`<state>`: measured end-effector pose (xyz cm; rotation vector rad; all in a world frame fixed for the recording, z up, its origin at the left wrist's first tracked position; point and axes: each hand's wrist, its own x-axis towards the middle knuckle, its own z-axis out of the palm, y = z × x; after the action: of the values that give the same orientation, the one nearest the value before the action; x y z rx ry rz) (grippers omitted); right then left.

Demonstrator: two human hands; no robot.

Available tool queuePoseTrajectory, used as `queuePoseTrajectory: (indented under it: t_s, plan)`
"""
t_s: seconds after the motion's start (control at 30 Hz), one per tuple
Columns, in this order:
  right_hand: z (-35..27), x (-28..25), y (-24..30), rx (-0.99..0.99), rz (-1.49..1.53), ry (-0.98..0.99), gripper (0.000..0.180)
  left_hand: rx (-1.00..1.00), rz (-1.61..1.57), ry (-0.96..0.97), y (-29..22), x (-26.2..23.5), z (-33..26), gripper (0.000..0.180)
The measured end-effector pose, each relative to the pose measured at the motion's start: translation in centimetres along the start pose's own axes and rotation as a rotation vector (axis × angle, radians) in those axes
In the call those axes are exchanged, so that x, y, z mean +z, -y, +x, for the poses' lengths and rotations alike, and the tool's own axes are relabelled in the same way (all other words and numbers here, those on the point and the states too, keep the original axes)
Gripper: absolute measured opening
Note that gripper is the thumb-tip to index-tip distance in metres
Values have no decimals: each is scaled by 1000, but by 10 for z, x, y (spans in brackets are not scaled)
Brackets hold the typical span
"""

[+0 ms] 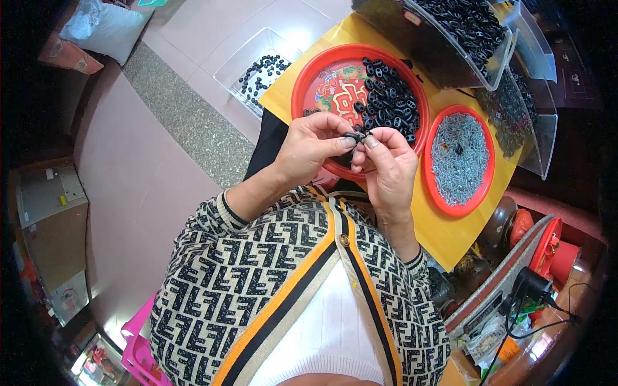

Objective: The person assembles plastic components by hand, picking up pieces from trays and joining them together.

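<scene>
Small black plastic piece [352,136]: centre of frame, held up between both hands, in front of the lower part of the round tray. Fingers cover most of it, so can't read its full shape. Left hand [302,148]: narrow pinch, thumb and index on the piece's left end. Right hand [389,164]: also a narrow pinch, thumb and index at the piece's right end; whether a second part sits between those fingertips is too small to tell.

Just behind the hands: red round plastic tray [299,87], colourful print on its base. Glossy black oval two-hole pieces [394,96] heaped on its right side.

Just right of that: red oval plastic tray [427,161] full of small silvery metal screw-like parts [460,180], one dark bit [459,149] among them. Both trays on a yellow-topped bench [444,235].

Upper right: clear plastic bin [412,51], big load of black pieces [463,26] in it. Upper middle, left of bench: clear rectangular plastic box [235,67] with small black pieces scattered inside, seen against pale tiled floor [174,193]. Lower right: black power adapter [531,284] with dark cable.
</scene>
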<state>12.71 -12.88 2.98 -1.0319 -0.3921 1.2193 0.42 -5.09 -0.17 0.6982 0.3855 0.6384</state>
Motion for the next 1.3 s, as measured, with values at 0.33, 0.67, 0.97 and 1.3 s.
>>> queuePoseTrajectory:
  t_s: [0.33,0.67,0.97,1.3]
  plan:
    - [4,-2,-2,-16,73,31,9,403,787,7,0,5,-2,19]
    - [6,-3,-2,-28,96,-28,7,396,1002,36,-6,20,-8,23]
    - [8,-6,-9,28,65,15,7,167,1036,36,-15,17,-7,13]
    - [2,-7,3,-21,-219,-32,6,-116,101,-64,-12,-7,-1,14]
